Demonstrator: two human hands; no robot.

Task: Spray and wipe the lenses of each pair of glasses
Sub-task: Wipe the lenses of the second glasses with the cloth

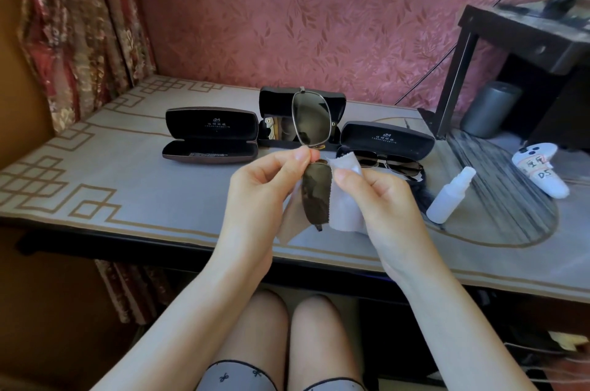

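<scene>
Sunglasses (311, 122) are held on end above the table (127, 186), one dark lens up and the other down; the left hand (261, 192) pinches the frame at the bridge between thumb and forefinger, its other fingers curled under; the right hand (380, 199) grips a white cloth (346, 208) wrapped round the edge of the lower lens, thumb pressed on the cloth at the lens's rim; the right fingers behind the cloth are hidden, so how they lie cannot be told; the cloth also covers the far side of that lens and hangs below it. Behind the hands three open cases sit on the table: the left case (210, 135) shows only its lining; the middle case (274, 103) is partly masked by the raised lens and holds a second pair (277, 130), hard to make out; the right case (386, 138) holds a third pair (392, 164), its left end hidden by cloth and thumb. A white spray bottle (450, 196) sits on the table just right of the right hand, apart from it.
</scene>
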